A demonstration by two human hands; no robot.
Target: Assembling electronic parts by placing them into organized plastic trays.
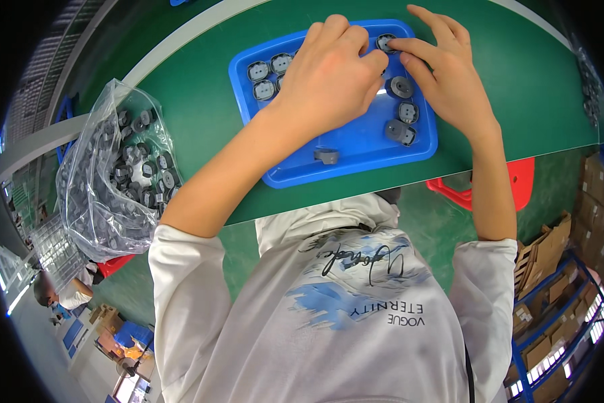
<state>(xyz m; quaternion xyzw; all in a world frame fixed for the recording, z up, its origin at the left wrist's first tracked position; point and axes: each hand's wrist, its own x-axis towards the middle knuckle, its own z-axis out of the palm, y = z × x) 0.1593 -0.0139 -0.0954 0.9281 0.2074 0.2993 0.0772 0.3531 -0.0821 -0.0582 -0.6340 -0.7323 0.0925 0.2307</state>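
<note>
A blue plastic tray (355, 151) lies on the green table and holds several small grey round parts (401, 87). My left hand (329, 74) rests knuckles-up over the tray's middle, fingers curled, hiding what is beneath it. My right hand (446, 74) is over the tray's far right corner, its fingertips pressing on a grey part (385, 42) there. More grey parts sit in rows at the tray's far left (268, 70). One small grey part (327, 156) lies alone near the tray's front edge.
A clear plastic bag (117, 174) full of several grey parts sits at the table's left front edge. A red stool (520, 178) stands under the table on the right. Cardboard boxes fill blue shelving (557, 282) at lower right. Another person (63, 292) is far off at lower left.
</note>
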